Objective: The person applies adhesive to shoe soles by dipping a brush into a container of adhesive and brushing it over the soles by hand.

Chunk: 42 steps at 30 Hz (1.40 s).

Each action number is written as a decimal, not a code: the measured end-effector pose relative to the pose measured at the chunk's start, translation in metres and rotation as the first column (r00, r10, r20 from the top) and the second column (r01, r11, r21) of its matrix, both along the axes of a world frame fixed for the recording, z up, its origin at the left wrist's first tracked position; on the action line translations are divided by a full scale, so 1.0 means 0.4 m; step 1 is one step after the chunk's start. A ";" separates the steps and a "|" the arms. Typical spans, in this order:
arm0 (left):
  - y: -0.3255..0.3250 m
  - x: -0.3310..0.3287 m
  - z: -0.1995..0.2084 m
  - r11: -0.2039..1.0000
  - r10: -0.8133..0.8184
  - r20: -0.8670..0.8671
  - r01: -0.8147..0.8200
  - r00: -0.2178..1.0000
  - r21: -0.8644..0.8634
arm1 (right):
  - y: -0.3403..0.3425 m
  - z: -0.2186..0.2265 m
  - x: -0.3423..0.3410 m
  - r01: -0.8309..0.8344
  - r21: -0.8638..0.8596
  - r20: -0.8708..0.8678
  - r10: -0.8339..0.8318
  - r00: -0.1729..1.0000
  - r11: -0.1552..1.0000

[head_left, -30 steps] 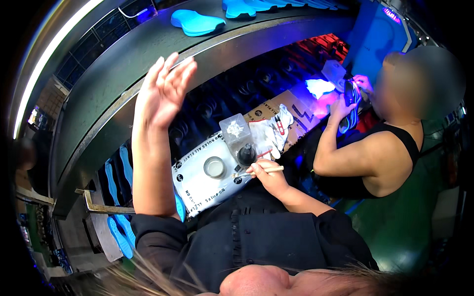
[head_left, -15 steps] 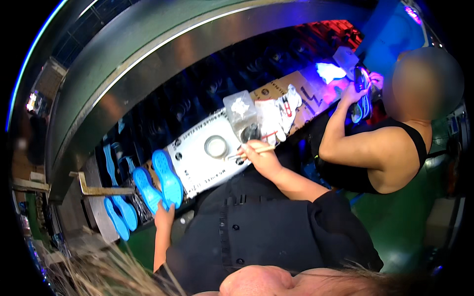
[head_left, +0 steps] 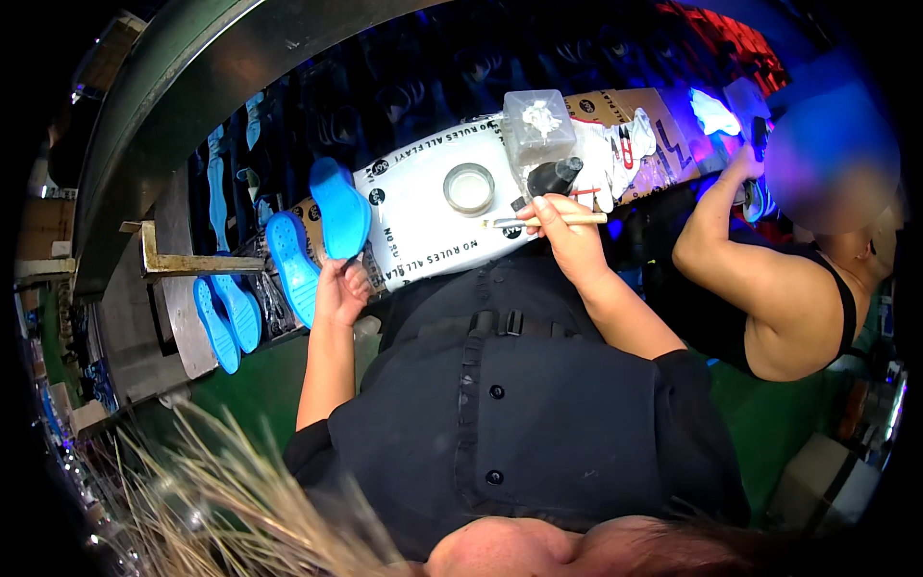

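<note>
My left hand (head_left: 343, 291) is closed on the near end of a blue shoe sole (head_left: 339, 213), which is tilted over the left end of the white-covered board (head_left: 413, 216). Beside it on the left lies a second blue sole (head_left: 293, 264), apart from my fingers. My right hand (head_left: 569, 240) grips a brush (head_left: 582, 219) by its pale wooden handle, the bristle end pointing left just above the white cover. Left of and beyond the brush stands a round glass jar (head_left: 469, 188) with whitish contents. A dark, rounded object (head_left: 555, 177) lies close to my right fingers.
A clear plastic box (head_left: 538, 142) with crumpled white material stands behind the jar, with white gloves (head_left: 615, 159) to its right. Another pair of blue soles (head_left: 229, 315) rests at left near a metal bracket (head_left: 149, 252). A co-worker (head_left: 769, 298) handles a shoe at right.
My left hand has raised one blue sole away from the other and tilted it. My right hand keeps the brush near the jar. The view has shifted.
</note>
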<state>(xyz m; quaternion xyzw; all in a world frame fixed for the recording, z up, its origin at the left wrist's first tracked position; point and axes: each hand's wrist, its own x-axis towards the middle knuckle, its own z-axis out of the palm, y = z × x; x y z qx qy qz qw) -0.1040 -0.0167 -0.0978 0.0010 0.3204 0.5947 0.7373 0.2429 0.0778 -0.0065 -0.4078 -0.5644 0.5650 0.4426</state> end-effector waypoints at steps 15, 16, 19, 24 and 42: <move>-0.034 0.150 0.157 0.995 0.096 -0.841 -0.083 0.532 0.061 | 0.142 -0.090 -0.106 -0.176 0.301 0.431 0.031 0.902 0.937; -0.041 0.156 0.155 0.983 0.181 -0.854 -0.116 0.487 0.143 | 0.146 -0.098 -0.113 -0.184 0.273 0.452 0.043 0.891 0.944; -0.042 0.156 0.158 0.966 0.257 -0.864 -0.117 0.433 0.229 | 0.149 -0.114 -0.119 -0.178 0.283 0.460 0.030 0.887 0.943; -0.022 0.146 0.189 0.993 0.106 -0.876 -0.097 0.470 0.069 | 0.143 -0.086 -0.112 -0.099 0.241 0.372 0.002 0.928 0.966; 0.084 0.267 0.287 0.946 0.305 -0.911 0.025 0.278 0.324 | 0.047 0.057 -0.047 0.044 0.123 -0.042 -0.039 0.998 0.991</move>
